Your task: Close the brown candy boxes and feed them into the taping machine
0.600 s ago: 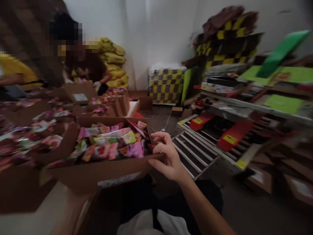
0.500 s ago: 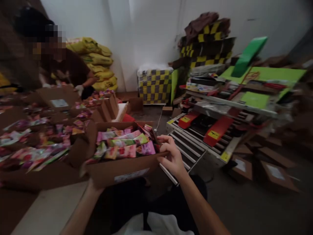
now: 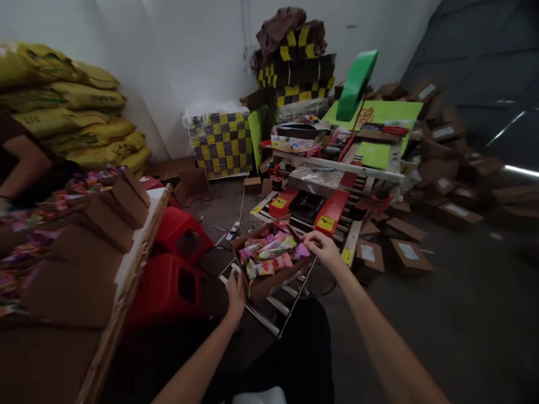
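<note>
Both hands grip an open brown cardboard box (image 3: 269, 275) of colourful snack packets: left hand (image 3: 234, 294) on near-left corner, right hand (image 3: 322, 247) pinching far-right rim. Box rests on the grey roller conveyor (image 3: 273, 306); judged step: positioning it. Next needs a level push.

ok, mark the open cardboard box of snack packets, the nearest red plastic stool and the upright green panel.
open cardboard box of colourful snack packets (image 3: 269, 284): head view, brown front wall.
red plastic stool (image 3: 162, 286): head view, top surface.
upright green panel (image 3: 356, 84): head view, middle of its face.
</note>
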The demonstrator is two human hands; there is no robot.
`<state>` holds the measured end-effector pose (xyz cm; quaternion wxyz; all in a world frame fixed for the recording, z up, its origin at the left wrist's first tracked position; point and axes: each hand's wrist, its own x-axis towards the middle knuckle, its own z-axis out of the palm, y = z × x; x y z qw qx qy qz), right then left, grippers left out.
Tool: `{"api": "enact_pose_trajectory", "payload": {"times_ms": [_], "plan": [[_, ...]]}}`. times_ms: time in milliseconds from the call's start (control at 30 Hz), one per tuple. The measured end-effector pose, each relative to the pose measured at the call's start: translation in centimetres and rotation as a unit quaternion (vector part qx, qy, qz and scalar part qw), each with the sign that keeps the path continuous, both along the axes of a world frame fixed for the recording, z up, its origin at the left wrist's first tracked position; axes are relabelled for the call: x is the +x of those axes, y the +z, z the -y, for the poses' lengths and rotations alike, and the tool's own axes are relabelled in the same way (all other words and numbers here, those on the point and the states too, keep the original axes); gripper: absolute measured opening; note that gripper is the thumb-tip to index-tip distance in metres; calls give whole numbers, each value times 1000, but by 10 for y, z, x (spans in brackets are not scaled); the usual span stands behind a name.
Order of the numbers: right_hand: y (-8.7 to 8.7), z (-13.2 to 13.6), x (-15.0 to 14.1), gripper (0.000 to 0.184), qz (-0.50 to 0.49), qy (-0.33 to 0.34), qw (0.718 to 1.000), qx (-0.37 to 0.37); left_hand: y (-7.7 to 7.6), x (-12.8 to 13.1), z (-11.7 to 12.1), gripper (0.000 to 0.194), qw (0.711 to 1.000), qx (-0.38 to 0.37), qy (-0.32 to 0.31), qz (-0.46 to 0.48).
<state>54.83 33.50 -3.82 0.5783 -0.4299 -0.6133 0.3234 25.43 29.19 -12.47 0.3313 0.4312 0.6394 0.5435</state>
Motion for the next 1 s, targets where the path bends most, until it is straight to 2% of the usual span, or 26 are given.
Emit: {"api": "enact_pose_trajectory", "payload": {"times_ms": [33, 100, 133, 200, 267, 333, 400, 433, 533, 600, 667, 767, 833, 900, 933, 1000], "plan": [[7, 2, -1, 36, 37, 21, 999, -5, 11, -4, 1, 82, 998, 41, -4, -38], [23, 7, -7, 59, 155, 44, 987, -10, 43, -13, -1, 94, 973, 167, -45, -153], [31, 8, -12, 67, 231, 41, 972, -14, 62, -15, -3, 96, 942, 235, -85, -226], [48, 7, -27, 69, 382, 9, 923, -43, 99, -12, -12, 99, 854, 329, -180, -359], [60, 2, -44, 62, 502, -13, 860, -92, 127, -1, -25, 102, 767, 353, -273, -460], [68, -5, -59, 54, 580, 3, 804, -132, 143, 16, -37, 104, 701, 332, -357, -521], [70, -9, -68, 52, 615, 29, 773, -153, 146, 33, -47, 96, 657, 292, -427, -549], [70, -9, -69, 52, 624, 38, 765, -154, 144, 41, -51, 90, 648, 271, -446, -555], [65, -4, -64, 44, 639, 55, 756, -127, 130, 56, -60, 73, 659, 219, -450, -561], [62, 4, -57, 41, 635, 52, 764, -105, 120, 61, -62, 71, 674, 194, -436, -564], [60, 10, -53, 46, 605, 19, 788, -111, 111, 64, -63, 71, 680, 179, -427, -568], [57, 9, -59, 47, 545, -77, 822, -146, 102, 68, -69, 73, 703, 155, -424, -549], [51, -3, -71, 38, 523, -132, 829, -147, 99, 68, -77, 67, 744, 124, -447, -481], [42, -20, -85, 33, 522, -165, 825, -138, 100, 63, -87, 55, 793, 84, -485, -359], [37, -29, -91, 31, 523, -174, 823, -135, 103, 60, -90, 49, 809, 70, -499, -301], [28, -43, -100, 26, 523, -183, 822, -134, 114, 51, -91, 45, 822, 64, -516, -230]]}}
